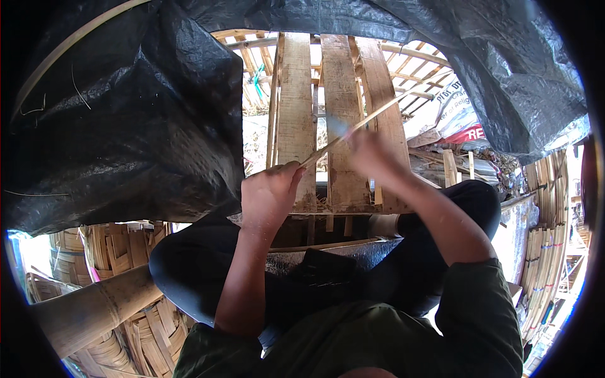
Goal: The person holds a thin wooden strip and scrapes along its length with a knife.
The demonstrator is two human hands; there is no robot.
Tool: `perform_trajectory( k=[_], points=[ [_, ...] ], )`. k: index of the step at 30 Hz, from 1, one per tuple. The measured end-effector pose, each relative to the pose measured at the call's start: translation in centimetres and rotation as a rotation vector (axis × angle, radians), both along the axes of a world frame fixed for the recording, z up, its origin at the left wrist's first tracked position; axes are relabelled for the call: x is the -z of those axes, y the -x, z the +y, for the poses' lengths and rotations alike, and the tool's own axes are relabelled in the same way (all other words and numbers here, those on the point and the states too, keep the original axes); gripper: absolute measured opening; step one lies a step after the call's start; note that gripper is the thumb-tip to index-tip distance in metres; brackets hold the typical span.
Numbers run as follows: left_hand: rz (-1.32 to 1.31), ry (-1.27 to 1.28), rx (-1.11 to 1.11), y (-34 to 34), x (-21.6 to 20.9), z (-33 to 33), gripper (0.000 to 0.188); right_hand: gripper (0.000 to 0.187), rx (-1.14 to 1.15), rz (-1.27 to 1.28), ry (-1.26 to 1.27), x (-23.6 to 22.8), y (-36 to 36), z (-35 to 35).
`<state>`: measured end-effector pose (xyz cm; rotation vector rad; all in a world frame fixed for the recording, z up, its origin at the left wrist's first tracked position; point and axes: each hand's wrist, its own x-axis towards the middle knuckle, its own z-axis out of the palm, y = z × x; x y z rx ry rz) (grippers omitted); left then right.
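My left hand (268, 194) is closed around the lower end of a long, thin bamboo strip (398, 101). From that fist the strip slants up to the far right, over the wooden planks. My right hand (378, 157), smeared by motion, is curled against the strip's middle. A pale bluish blade, apparently a knife (339, 125), juts from its left side and lies across the strip. The knife's handle is hidden in the fingers.
Wooden planks (295, 94) run away in front of my crossed legs. Black plastic sheeting (126, 126) hangs at left and above. A thick bamboo pole (104, 309) lies at lower left. Bundled bamboo strips (542, 264) stand at right, beyond a white-and-red sack (450, 120).
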<state>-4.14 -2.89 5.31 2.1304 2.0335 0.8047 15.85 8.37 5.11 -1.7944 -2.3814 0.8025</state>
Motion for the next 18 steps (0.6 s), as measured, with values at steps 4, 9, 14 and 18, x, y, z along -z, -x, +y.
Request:
perform_trajectory(
  k=[4,9,14,18],
  points=[
    [-0.037,0.0,0.023,0.2,0.1,-1.0,0.018,0.03,-0.101,0.147,0.275,-3.4,2.6,-3.3],
    [-0.026,0.074,-0.032,0.7,-1.6,-1.3,0.024,0.043,0.129,-0.092,-0.378,-2.7,-3.3,3.9],
    [-0.056,0.079,-0.053,1.0,-2.2,-1.5,0.031,0.043,0.007,-0.075,-0.139,0.0,-3.2,1.9],
    [-0.022,0.079,-0.05,0.0,-2.6,-0.9,0.029,0.048,0.316,0.017,-0.015,0.8,-6.5,6.1]
  ],
)
